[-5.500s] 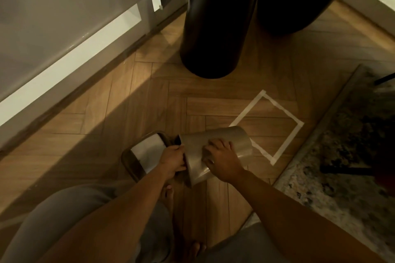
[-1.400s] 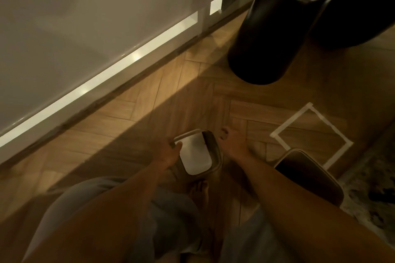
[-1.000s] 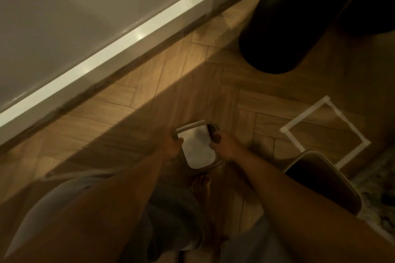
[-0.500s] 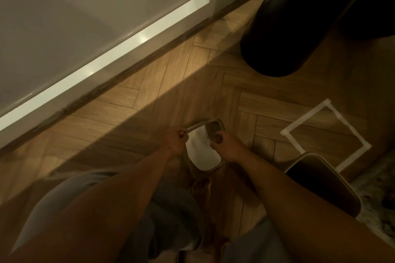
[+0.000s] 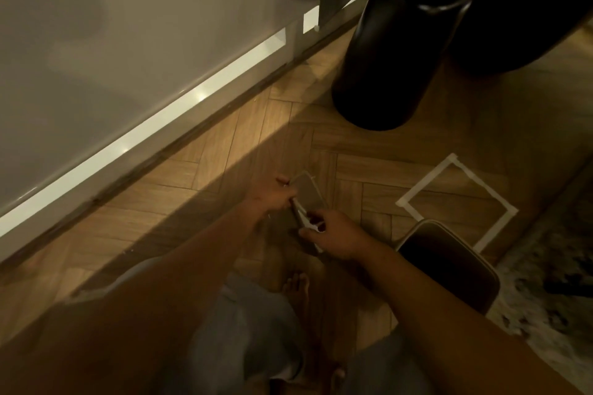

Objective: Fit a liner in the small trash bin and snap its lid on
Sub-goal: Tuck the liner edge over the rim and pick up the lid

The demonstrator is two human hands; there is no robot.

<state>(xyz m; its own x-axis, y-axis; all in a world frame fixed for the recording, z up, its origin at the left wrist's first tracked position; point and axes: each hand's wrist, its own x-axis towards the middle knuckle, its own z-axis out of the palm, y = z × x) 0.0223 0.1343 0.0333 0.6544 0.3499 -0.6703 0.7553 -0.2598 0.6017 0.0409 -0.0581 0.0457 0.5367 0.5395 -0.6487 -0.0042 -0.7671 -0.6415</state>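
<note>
A: The setting is a dim room with a herringbone wood floor [image 5: 205,167], a pale wall with a bright baseboard strip along the upper left of the frame, and two large dark vases [image 5: 394,51] at the upper right. Where do things stand?

B: Early, by the look of it. The small trash bin [image 5: 449,263] stands upright at the lower right, its mouth open and dark; no liner is visible over its rim, though the light is poor. It sits beside a square of white tape [image 5: 455,199] on the floor.

A: And the lid?

B: The lid [image 5: 308,199] is off the bin, held tilted on edge just above the floor at the centre of the frame. The left hand [image 5: 272,199] has its grip closed on the lid's upper left edge; the right hand [image 5: 333,234] pinches its lower edge with thumb and fingers.

A: So what is left?

B: Probably both steps: fitting a liner, which is nowhere in view, then snapping the lid on. The person may be inspecting the lid or taking it apart.
</note>
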